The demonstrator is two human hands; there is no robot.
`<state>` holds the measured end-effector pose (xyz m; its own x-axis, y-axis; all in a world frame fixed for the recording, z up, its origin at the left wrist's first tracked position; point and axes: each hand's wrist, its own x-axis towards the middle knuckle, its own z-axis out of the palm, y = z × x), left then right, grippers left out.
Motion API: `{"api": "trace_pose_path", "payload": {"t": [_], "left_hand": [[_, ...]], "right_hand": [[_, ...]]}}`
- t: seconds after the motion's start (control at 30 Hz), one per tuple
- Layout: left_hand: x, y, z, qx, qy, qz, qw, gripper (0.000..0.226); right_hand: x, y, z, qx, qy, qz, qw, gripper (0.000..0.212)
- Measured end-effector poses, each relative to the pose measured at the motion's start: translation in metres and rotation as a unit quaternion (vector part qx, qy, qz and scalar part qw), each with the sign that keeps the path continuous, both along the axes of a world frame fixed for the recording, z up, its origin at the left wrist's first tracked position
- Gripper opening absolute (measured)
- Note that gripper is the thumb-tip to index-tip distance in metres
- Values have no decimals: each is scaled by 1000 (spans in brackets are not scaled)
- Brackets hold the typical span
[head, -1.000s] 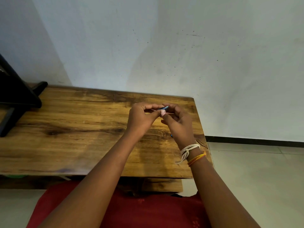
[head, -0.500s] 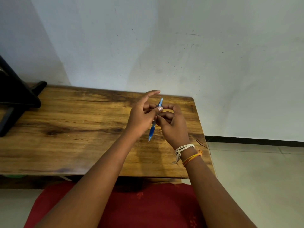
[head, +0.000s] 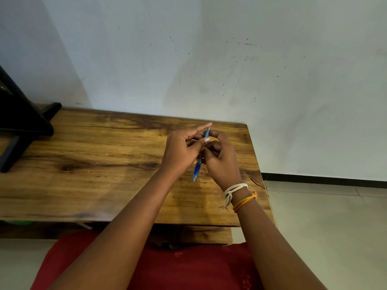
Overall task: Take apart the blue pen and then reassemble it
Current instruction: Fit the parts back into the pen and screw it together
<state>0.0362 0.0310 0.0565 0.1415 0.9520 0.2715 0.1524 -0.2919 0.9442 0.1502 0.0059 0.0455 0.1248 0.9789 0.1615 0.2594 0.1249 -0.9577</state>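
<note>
Your left hand (head: 182, 152) and right hand (head: 222, 159) meet above the right part of the wooden table (head: 94, 164), and between them you hold the blue pen (head: 198, 166). Your left thumb presses against the pen's middle while your left forefinger sticks out straight toward the far wall, free of the pen. The fingers of your right hand curl in around the barrel from the right side, so both hands grip the same pen, each touching the other at the knuckles.

The pen stands steeply tilted, its upper end poking out just above your fingers at the far side and its pointed tip hanging below your palms on the near side, above the tabletop and not touching it. The barrel is translucent blue with a narrow tip; the stretch inside your hands is hidden, so you cannot tell whether its parts are fully joined there.

On your right wrist sit white threads (head: 232, 190) and an orange-yellow band (head: 245, 200). A black stand (head: 18, 126) rests on the far left of the table, well apart from your hands. Red cloth (head: 188, 266) covers your lap at the near edge.
</note>
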Motion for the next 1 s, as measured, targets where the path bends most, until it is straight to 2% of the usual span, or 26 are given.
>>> {"api": "trace_pose_path", "payload": {"t": [0.1,0.2,0.27,0.33,0.4,0.53,0.7,1.0], "left_hand": [[-3,2,-2,-47,-1,-41,998,56],[-7,8,-7,-76,-3,-5,997,50],[-11,9,-9,-93,19,37,995,36],[-15,10,-8,-114,43,76,990,26],[-19,11,-6,-128,47,95,986,25],[-21,13,-5,-151,42,98,983,24],[-20,12,-8,-171,50,84,980,24],[-18,10,-8,-192,62,69,977,31]], "right_hand": [[4,2,7,-34,23,-9,999,30],[11,3,10,-89,171,-6,981,20],[16,2,12,-124,279,9,952,35],[20,3,13,-138,330,17,934,52],[25,5,15,-141,359,7,923,55],[29,8,18,-131,372,-22,919,50],[27,7,20,-139,362,-13,922,57],[21,5,23,-132,318,-8,939,58]]}}
